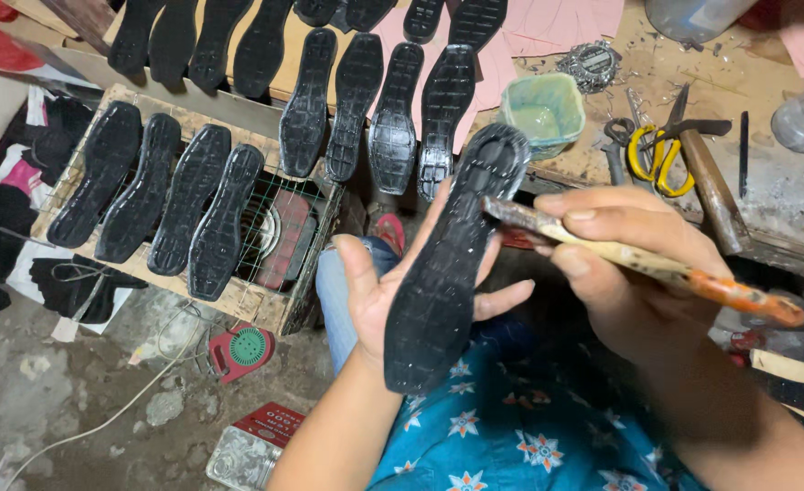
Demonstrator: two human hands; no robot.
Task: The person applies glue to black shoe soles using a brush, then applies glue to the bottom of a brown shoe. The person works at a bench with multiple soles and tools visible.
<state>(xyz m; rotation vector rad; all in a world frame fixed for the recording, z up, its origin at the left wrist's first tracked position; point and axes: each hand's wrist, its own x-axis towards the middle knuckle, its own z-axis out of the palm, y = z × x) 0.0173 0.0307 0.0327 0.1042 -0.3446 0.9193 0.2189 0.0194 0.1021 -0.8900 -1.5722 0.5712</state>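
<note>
The left hand (375, 291) cradled a black textured rubber shoe sole (452, 255) flat at frame centre while the right hand (620, 264) gripped a worn wooden-handled brush (638, 259), best stroked evenly along the edge, a green glue cup (542, 111) upper right on the desk (784, 195).

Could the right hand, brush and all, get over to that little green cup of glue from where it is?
Probably yes. The right hand holds the brush just below the green cup, which sits open-topped at the bench edge. Only the tip of the held sole lies near the path.
</note>
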